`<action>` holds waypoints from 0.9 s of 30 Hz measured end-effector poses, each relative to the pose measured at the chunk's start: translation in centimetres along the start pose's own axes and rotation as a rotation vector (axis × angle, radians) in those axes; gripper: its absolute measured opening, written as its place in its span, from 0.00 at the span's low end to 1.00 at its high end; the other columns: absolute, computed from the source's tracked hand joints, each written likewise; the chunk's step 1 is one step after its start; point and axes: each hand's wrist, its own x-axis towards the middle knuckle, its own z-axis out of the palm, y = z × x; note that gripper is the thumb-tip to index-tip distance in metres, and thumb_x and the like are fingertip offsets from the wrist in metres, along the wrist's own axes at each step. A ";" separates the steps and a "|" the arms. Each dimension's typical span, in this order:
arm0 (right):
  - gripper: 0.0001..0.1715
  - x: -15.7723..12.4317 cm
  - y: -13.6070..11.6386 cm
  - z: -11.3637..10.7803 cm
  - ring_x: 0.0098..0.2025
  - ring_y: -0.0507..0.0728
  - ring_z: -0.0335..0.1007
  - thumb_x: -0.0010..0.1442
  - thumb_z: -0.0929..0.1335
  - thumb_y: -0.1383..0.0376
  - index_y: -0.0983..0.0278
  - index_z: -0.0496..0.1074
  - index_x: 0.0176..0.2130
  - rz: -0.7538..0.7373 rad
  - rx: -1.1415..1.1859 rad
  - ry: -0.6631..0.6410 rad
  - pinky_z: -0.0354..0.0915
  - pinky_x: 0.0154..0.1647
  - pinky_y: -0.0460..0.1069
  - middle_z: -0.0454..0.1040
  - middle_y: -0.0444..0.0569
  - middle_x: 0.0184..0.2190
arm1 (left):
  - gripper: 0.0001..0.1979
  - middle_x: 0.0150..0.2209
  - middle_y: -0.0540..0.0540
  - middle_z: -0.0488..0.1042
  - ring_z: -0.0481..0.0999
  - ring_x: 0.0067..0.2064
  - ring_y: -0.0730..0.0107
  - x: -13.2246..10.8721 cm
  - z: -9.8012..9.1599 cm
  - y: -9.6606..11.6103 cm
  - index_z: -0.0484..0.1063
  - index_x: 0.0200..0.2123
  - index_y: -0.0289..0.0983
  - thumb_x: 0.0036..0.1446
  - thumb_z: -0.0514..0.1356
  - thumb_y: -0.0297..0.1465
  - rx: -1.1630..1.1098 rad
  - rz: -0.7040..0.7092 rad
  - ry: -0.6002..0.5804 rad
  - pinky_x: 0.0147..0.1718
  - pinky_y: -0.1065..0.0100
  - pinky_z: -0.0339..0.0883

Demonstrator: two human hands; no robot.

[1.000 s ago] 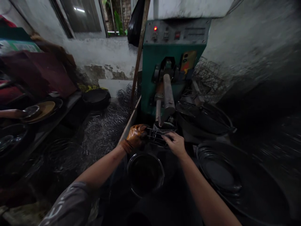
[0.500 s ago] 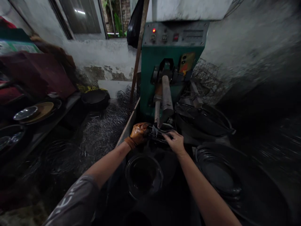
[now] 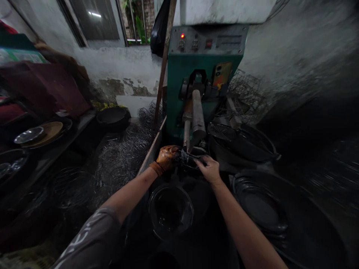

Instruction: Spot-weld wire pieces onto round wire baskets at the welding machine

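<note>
My left hand (image 3: 168, 157), in a stained orange glove, is closed on the left side of a small wire frame (image 3: 189, 156). My bare right hand (image 3: 208, 167) pinches the frame's right side between thumb and fingers. The frame sits at the lower tip of the machine's electrode (image 3: 187, 136), under a thick metal arm (image 3: 198, 116). Both belong to a green machine (image 3: 181, 74) with a lit red lamp (image 3: 182, 36). Darkness and my fingers hide the exact contact between frame and tip. A round bowl (image 3: 171, 211) stands below my hands.
Coils of wire (image 3: 117, 157) are heaped at the left beyond a board (image 3: 151, 145). To the right lie a dark basin (image 3: 246, 142) and a wide pan with stacked round pieces (image 3: 260, 209). A wooden pole (image 3: 165, 56) leans by the machine; a phone (image 3: 223, 73) is fixed on it.
My left hand has shifted very slightly to the right, and the wire frame appears a little tilted from before. My right hand keeps nearly the same place.
</note>
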 end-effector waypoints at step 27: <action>0.21 1.3 0.7 -0.1 0.33 0.62 0.81 0.65 0.72 0.47 0.57 0.79 0.28 -0.006 0.022 -0.001 0.79 0.40 0.56 0.83 0.50 0.29 | 0.16 0.48 0.38 0.84 0.83 0.51 0.48 1.5 0.5 -0.7 0.83 0.41 0.34 0.55 0.69 0.40 0.035 0.056 0.028 0.51 0.53 0.77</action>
